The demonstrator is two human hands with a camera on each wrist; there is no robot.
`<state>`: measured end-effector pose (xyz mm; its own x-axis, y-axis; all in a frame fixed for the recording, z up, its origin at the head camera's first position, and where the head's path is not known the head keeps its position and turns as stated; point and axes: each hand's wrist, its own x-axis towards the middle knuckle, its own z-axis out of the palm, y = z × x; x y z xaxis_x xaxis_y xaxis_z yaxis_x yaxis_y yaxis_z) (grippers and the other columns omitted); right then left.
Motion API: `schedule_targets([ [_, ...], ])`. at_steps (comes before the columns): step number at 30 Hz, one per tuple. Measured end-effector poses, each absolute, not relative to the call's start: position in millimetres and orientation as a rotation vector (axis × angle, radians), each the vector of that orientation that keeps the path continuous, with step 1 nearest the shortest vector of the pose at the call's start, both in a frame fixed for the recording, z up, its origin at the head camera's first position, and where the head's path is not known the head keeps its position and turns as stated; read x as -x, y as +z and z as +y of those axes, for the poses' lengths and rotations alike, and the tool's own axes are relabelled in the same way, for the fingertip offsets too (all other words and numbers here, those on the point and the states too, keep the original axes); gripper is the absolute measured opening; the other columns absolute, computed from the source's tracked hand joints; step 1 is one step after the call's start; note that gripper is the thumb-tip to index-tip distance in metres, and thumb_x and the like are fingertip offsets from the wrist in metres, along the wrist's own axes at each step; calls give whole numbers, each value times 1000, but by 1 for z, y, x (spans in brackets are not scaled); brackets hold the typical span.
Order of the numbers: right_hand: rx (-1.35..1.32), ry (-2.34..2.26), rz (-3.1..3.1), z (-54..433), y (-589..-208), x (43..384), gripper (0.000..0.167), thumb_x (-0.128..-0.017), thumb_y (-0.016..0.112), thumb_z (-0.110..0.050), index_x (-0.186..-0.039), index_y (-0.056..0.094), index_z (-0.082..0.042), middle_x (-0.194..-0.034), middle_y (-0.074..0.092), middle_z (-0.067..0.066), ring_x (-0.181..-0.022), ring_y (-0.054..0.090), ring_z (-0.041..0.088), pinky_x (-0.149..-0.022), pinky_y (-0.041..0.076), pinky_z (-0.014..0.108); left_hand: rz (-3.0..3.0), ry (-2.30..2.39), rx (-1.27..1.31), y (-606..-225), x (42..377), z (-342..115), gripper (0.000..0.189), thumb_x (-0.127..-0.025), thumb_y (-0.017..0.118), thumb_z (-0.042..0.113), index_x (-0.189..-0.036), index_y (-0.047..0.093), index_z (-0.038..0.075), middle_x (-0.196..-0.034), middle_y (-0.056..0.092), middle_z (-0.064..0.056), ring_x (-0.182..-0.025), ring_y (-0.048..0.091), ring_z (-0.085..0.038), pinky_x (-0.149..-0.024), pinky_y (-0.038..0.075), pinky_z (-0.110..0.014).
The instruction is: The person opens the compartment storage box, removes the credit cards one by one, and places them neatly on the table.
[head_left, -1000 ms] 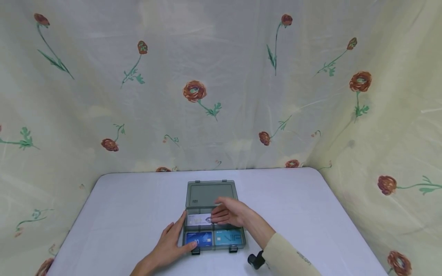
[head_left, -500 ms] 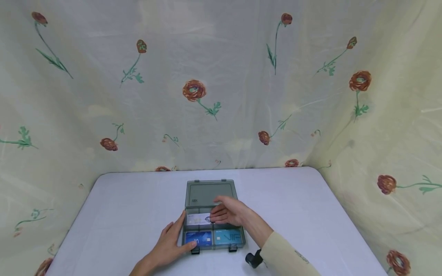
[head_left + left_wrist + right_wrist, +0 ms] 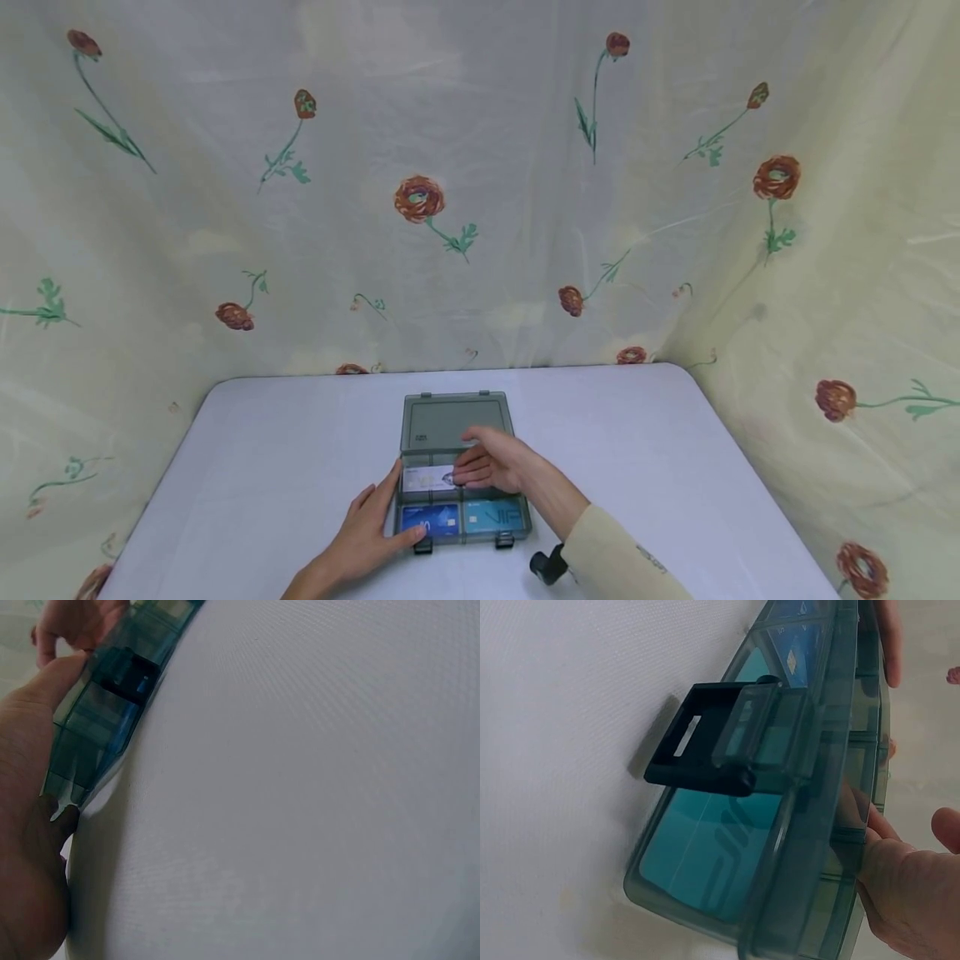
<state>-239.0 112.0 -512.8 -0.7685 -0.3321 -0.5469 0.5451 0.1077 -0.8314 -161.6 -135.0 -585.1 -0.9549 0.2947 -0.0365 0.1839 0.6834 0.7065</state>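
In the head view a translucent grey-green compartment box (image 3: 491,537) lies on the table, its lid (image 3: 453,421) folded back. A dark blue card (image 3: 435,518) fills the front left compartment and a teal card (image 3: 491,515) the front right one. A white printed card (image 3: 426,477) lies in the back row. My left hand (image 3: 365,527) grips the box's left front corner, thumb at the front edge, fingers along the left side. The fingers of my right hand (image 3: 495,460) reach into the back row and touch the white card's right part, hiding it. Its thumb stands apart.
A small black object (image 3: 547,567) is partly seen beside my right sleeve (image 3: 618,554). Two black latches stick out at the box's front; one latch (image 3: 705,742) hangs open in the right wrist view. The white table (image 3: 300,442) is enclosed by flowered cloth (image 3: 510,125).
Both hands stay in nearly the same place on the box. The view has shifted very slightly. No card has visibly moved within the box.
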Motion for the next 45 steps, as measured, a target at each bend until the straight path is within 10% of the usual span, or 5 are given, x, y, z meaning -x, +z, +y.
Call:
schedule_targets([
  [45, -222, -1728, 1770, 109, -511, 237, 60, -97, 56, -38, -121, 60, 17, -119, 66, 30, -110, 68, 39, -98, 53, 48, 2767, 1119, -403, -589, 161, -136, 109, -86, 68, 64, -163, 11, 10, -162, 32, -15, -146, 36, -36, -121, 11, -58],
])
